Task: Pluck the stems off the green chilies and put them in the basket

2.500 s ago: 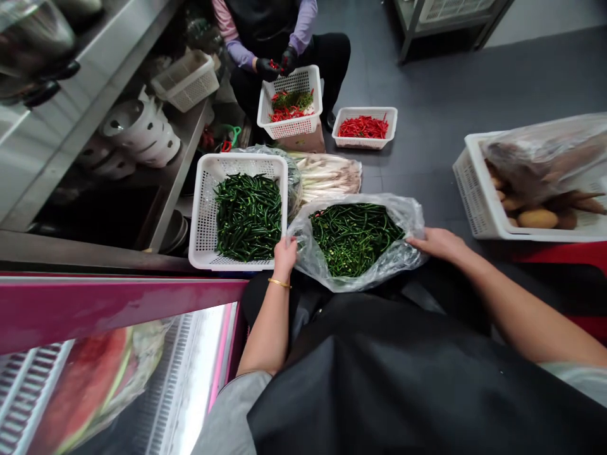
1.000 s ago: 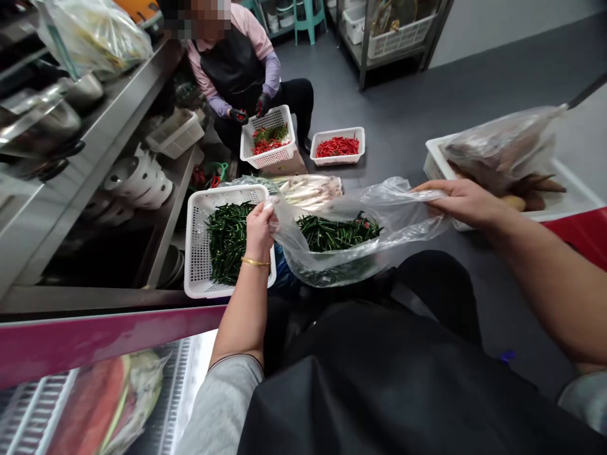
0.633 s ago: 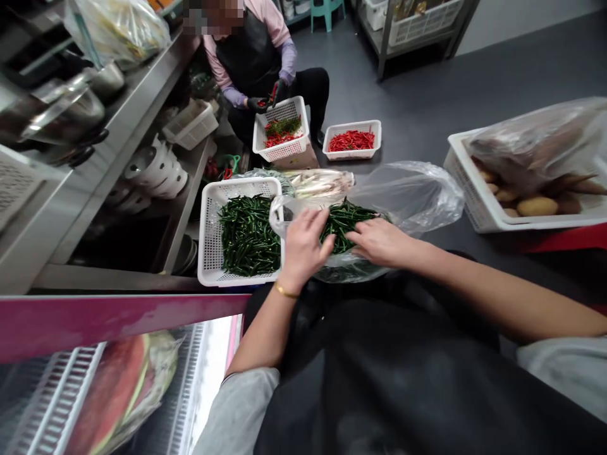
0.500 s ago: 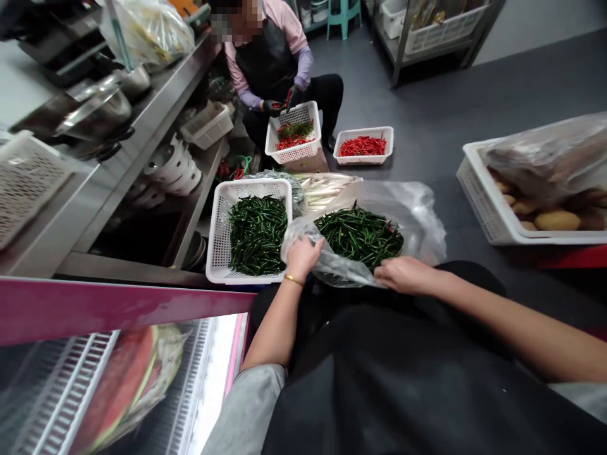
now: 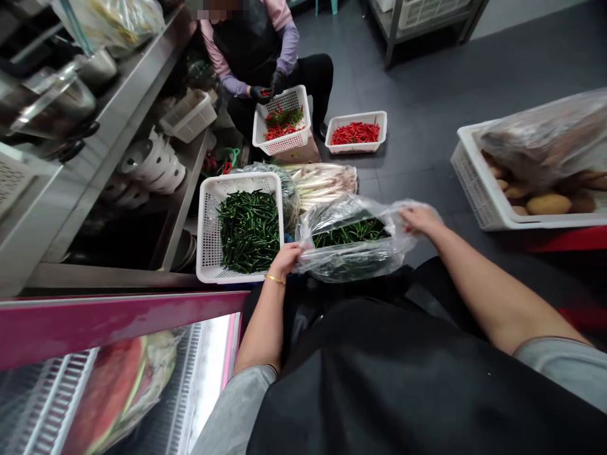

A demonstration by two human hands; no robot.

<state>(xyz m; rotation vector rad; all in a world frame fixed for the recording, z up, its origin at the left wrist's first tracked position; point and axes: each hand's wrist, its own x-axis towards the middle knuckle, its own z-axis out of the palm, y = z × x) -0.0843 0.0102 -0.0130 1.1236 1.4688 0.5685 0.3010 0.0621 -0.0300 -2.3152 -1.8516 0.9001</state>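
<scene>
I see L hand & R hand, fingers closed on plastic bag w/ green chilies; step prob. is stretching it, next move needs even grip.

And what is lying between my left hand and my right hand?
In the head view, a clear plastic bag lies between your left hand and right hand, gripped by both, with green chillies showing inside.

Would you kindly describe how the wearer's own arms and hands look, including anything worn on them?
The left hand and right hand are both ungloved, with a thin gold-coloured bangle at the left one only. The grey sleeves are short, with thin dark edging at the hem.
</scene>
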